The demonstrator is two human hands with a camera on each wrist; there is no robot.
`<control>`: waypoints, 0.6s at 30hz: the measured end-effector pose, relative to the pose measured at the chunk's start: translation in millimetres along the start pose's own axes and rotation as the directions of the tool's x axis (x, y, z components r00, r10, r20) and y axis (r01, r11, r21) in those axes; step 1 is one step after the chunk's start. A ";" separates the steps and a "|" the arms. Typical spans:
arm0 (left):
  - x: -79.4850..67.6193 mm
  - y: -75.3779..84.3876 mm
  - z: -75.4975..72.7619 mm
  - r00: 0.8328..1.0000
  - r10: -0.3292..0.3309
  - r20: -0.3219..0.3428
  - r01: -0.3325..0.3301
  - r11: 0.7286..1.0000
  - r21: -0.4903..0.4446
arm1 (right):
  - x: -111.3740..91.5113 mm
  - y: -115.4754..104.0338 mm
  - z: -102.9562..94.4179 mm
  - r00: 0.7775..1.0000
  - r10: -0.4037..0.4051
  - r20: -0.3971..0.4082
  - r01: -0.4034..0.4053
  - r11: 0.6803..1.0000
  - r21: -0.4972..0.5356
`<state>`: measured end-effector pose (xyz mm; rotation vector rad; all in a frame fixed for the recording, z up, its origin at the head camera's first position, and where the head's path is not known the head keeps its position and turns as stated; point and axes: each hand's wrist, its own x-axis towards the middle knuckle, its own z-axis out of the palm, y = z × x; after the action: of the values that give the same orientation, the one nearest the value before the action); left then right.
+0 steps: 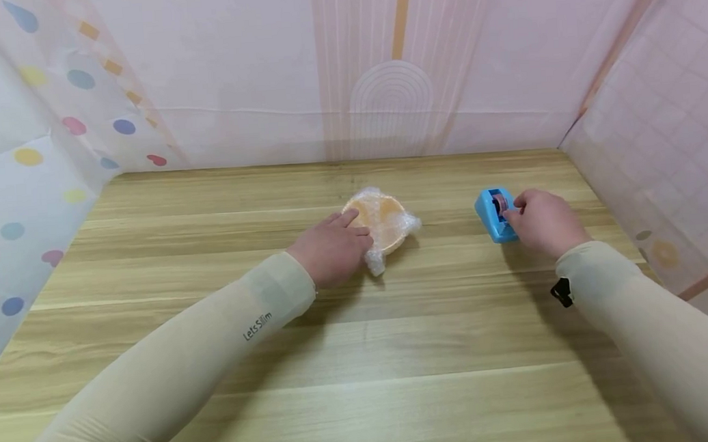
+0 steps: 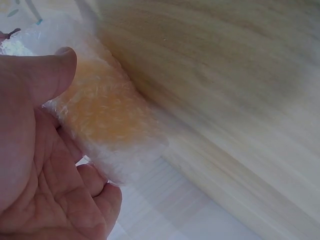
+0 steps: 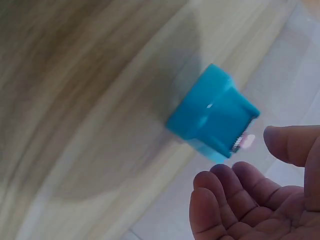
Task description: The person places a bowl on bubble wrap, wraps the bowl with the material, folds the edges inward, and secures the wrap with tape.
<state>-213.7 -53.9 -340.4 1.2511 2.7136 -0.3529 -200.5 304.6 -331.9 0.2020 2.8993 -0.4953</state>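
Near the middle of the table lies a round orange bowl-like thing in clear bubble wrap (image 1: 385,219), with twisted ends of wrap sticking out at its right and front. My left hand (image 1: 334,250) holds its left side, fingers over the top. In the left wrist view the thumb (image 2: 55,75) presses the bubble wrap (image 2: 110,110), and the other fingers bend at its edge. To the right stands a blue tape dispenser (image 1: 492,215) with a roll in it. My right hand (image 1: 545,221) is at its cutter end, fingers loosely bent and a gap showing between thumb and tape end (image 3: 246,140).
The wood-grain table (image 1: 399,341) reaches back to a pale pink patterned sheet (image 1: 232,72). Spotted sheeting (image 1: 12,183) rises along the left edge, and a grid-patterned sheet (image 1: 679,109) along the right.
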 end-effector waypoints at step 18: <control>1.4 0.9 -1.7 0.999 -0.012 0.029 0.013 1.000 -0.020 | 14.5 7.5 1.8 0.995 0.019 0.095 -0.013 0.998 -0.060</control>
<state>-214.0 -51.8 -339.3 1.2143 2.6950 -0.3410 -213.0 312.5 -339.0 0.1875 2.8124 -0.4044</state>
